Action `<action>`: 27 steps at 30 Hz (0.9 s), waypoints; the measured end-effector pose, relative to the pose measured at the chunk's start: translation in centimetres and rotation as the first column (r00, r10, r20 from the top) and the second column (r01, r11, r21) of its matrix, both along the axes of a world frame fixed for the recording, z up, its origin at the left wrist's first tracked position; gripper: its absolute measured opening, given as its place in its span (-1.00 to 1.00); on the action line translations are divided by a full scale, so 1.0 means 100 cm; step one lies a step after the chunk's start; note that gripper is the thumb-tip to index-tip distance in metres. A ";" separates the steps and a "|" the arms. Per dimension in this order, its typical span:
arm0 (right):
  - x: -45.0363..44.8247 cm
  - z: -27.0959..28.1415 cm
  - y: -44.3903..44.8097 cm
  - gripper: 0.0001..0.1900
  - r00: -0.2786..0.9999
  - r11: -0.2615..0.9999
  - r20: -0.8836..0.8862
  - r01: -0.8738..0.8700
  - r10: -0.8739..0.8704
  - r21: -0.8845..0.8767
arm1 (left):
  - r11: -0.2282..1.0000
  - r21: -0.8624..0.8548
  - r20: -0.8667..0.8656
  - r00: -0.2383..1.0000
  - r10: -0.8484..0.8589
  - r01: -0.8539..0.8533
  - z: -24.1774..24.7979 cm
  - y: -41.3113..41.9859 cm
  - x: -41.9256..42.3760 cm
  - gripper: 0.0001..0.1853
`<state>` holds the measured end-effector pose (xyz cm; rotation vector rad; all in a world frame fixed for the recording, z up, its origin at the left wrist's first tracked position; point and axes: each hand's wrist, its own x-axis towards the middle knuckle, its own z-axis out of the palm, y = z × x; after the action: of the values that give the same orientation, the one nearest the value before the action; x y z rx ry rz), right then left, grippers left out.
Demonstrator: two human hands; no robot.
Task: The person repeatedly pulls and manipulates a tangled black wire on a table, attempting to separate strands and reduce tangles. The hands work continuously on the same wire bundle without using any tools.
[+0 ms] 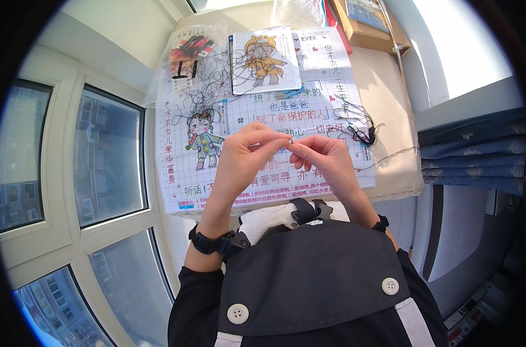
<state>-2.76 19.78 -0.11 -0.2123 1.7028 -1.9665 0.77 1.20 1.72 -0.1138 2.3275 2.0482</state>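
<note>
My left hand [254, 156] and my right hand [321, 156] meet fingertip to fingertip above a printed cross-stitch cloth [241, 152]. Both pinch at something tiny and dark between them, too small to name. The cloth bears a grid, coloured writing and a child figure in a green outfit. A pattern card [267, 78] with a figure in an orange animal costume lies on its upper part. Loose dark thread [202, 82] tangles over the card's left side and a clear plastic bag [163, 82]. A bundle of black thread [368, 134] rests at the cloth's right side.
The cloth lies on a table with a cream cover [386, 112]. An open cardboard box [371, 30] stands at the back right, near a white plastic bag [299, 13]. Windows [111, 156] line the left side; a blue curtain [471, 152] hangs at the right.
</note>
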 end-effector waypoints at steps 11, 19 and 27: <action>0.000 -0.001 0.001 -0.82 1.000 1.000 -0.008 -0.012 0.012 -0.009 | 1.000 0.010 -0.024 1.000 -0.005 0.005 0.000 0.005 -0.001 -0.87; 0.000 0.002 0.000 -0.81 1.000 0.999 0.025 0.007 -0.006 -0.044 | 0.997 -0.040 -0.099 0.993 0.066 -0.070 -0.002 0.010 0.000 -0.90; 0.000 -0.010 0.011 -0.83 0.999 0.999 -0.045 0.005 -0.003 0.052 | 0.880 0.115 -0.147 0.869 0.473 -0.460 0.004 -0.008 -0.002 -0.90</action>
<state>-2.74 20.86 -1.13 -0.2360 1.7818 -1.9312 0.58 0.42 2.14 -0.5774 2.5102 2.4448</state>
